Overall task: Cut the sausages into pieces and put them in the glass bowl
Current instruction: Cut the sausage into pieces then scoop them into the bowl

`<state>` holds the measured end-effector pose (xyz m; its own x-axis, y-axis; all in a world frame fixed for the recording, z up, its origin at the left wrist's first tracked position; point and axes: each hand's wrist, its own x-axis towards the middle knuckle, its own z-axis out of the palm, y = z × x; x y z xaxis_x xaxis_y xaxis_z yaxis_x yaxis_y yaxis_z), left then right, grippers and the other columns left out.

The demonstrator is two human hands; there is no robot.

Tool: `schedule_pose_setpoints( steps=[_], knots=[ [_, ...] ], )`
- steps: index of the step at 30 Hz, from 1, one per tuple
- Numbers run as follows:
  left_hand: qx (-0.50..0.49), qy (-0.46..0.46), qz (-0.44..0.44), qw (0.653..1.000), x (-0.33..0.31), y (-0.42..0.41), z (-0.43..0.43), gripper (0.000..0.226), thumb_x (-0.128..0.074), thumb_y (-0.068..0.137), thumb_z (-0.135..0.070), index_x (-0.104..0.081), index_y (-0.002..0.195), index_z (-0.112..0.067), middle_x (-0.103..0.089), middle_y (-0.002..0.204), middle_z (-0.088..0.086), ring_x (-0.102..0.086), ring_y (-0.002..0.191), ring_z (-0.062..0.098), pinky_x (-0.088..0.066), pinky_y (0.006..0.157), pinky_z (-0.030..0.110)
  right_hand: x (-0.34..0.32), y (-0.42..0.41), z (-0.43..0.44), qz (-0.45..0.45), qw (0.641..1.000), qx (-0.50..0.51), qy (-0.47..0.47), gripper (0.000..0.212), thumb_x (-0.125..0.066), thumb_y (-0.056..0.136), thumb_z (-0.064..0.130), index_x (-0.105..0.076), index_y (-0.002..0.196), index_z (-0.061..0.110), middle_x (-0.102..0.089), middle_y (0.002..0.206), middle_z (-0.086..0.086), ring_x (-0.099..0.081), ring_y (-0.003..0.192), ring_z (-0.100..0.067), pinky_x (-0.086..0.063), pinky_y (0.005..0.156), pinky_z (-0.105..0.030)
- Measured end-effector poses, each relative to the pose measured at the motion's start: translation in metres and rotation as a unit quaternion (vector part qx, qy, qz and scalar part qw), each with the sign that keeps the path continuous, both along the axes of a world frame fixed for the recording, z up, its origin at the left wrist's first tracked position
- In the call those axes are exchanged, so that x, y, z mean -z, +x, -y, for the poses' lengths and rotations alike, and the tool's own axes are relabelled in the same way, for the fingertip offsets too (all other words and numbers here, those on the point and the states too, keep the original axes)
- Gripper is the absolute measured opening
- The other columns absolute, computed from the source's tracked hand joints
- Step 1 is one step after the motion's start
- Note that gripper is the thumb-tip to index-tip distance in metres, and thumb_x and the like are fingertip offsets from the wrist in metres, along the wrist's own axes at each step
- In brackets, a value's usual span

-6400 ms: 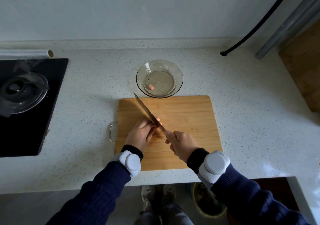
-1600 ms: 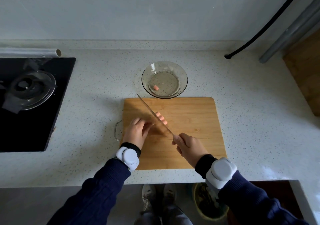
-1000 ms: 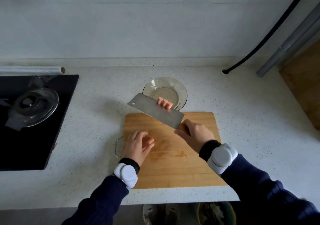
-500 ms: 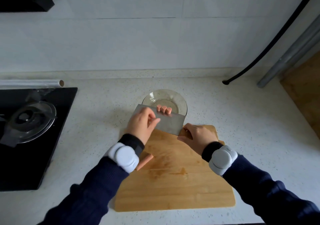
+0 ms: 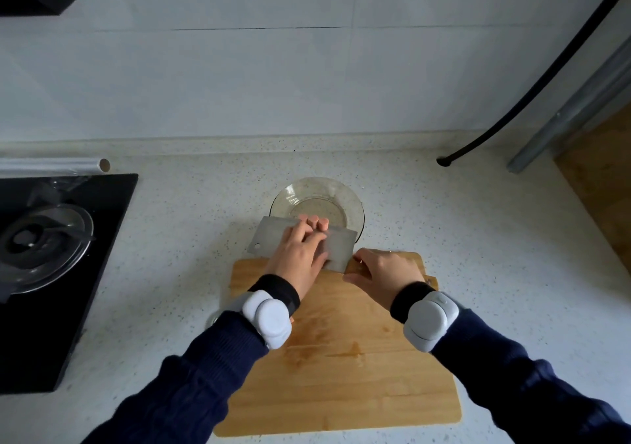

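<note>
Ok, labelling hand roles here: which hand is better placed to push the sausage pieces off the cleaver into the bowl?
Left hand: it lies on the cleaver right behind the sausage pieces, at the glass bowl. The right hand is gripping the cleaver.

The cleaver (image 5: 269, 240) no longer cuts on the cutting board (image 5: 341, 375). The right hand (image 5: 386, 273) now holds it flat over the near rim of the glass bowl (image 5: 353, 204). The left hand (image 5: 300, 256) has left the board and lies on the blade, just behind the three sausage pieces (image 5: 314, 221) at its far edge.
</note>
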<state>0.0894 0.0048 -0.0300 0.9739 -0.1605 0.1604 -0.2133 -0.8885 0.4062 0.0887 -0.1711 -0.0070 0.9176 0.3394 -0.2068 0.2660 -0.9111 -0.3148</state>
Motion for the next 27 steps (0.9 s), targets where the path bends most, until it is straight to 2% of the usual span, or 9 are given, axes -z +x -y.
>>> schedule_pose_setpoints(
  steps=[3, 8, 11, 14, 20, 23, 27],
  knots=[
    [0.006, -0.018, -0.011, 1.0, 0.002, 0.014, 0.002, 0.032, -0.061, 0.088, -0.02, -0.061, 0.117, -0.007, -0.055, 0.118, 0.013, -0.049, 0.115, 0.029, -0.048, 0.093, 0.035, 0.001, 0.003, -0.001, -0.001, 1.0, -0.002, 0.004, 0.036, -0.048, 0.087, 0.051, -0.055, 0.104, 0.02, -0.066, 0.101, 0.001, -0.061, 0.09, -0.024, -0.045, 0.07, -0.03],
    [0.023, -0.033, -0.029, 0.999, 0.005, 0.031, 0.003, 0.021, -0.06, 0.088, -0.013, -0.064, 0.106, -0.003, -0.057, 0.112, 0.016, -0.052, 0.109, 0.032, -0.051, 0.087, 0.04, 0.003, 0.006, 0.001, 0.001, 1.0, 0.005, 0.012, 0.032, -0.046, 0.089, 0.049, -0.056, 0.1, 0.021, -0.067, 0.098, 0.002, -0.06, 0.084, -0.022, -0.042, 0.066, -0.028],
    [0.031, -0.046, -0.042, 0.998, 0.005, 0.041, 0.005, 0.017, -0.058, 0.088, -0.009, -0.065, 0.101, -0.001, -0.059, 0.107, 0.018, -0.053, 0.109, 0.034, -0.05, 0.088, 0.042, 0.002, 0.008, 0.003, 0.006, 1.0, 0.009, 0.008, 0.031, -0.044, 0.09, 0.049, -0.057, 0.099, 0.022, -0.066, 0.098, 0.005, -0.053, 0.077, -0.017, -0.037, 0.065, -0.026],
    [0.034, -0.053, -0.058, 0.996, 0.006, 0.048, 0.007, 0.016, -0.057, 0.089, -0.008, -0.066, 0.099, 0.0, -0.059, 0.107, 0.019, -0.053, 0.109, 0.034, -0.048, 0.091, 0.042, 0.001, 0.009, 0.005, 0.007, 1.0, 0.012, 0.0, 0.033, -0.043, 0.09, 0.05, -0.057, 0.1, 0.022, -0.066, 0.097, 0.005, -0.058, 0.083, -0.018, -0.037, 0.066, -0.026],
    [0.004, -0.036, -0.124, 0.992, 0.003, 0.063, 0.008, 0.03, -0.05, 0.093, -0.015, -0.059, 0.119, -0.003, -0.053, 0.123, 0.015, -0.046, 0.117, 0.029, -0.037, 0.1, 0.033, 0.004, 0.004, 0.002, -0.013, 1.0, 0.0, 0.014, 0.03, -0.047, 0.089, 0.048, -0.058, 0.101, 0.022, -0.066, 0.098, 0.004, -0.06, 0.088, -0.022, -0.038, 0.066, -0.027],
    [-0.006, -0.032, -0.129, 0.991, 0.001, 0.066, 0.0, 0.029, -0.048, 0.094, -0.013, -0.058, 0.119, -0.002, -0.053, 0.124, 0.016, -0.047, 0.117, 0.029, -0.037, 0.099, 0.034, 0.007, 0.002, 0.002, -0.022, 1.0, 0.005, 0.018, 0.028, -0.048, 0.088, 0.047, -0.057, 0.099, 0.023, -0.066, 0.097, 0.003, -0.06, 0.088, -0.022, -0.041, 0.067, -0.028],
    [-0.029, -0.046, -0.095, 0.994, -0.005, 0.062, -0.014, 0.022, -0.05, 0.091, -0.006, -0.063, 0.109, -0.003, -0.057, 0.115, 0.015, -0.053, 0.108, 0.031, -0.041, 0.092, 0.035, 0.009, -0.001, 0.003, -0.027, 0.999, 0.013, 0.014, 0.027, -0.047, 0.088, 0.048, -0.055, 0.093, 0.022, -0.063, 0.09, 0.002, -0.057, 0.08, -0.022, -0.039, 0.066, -0.028]
  ],
)
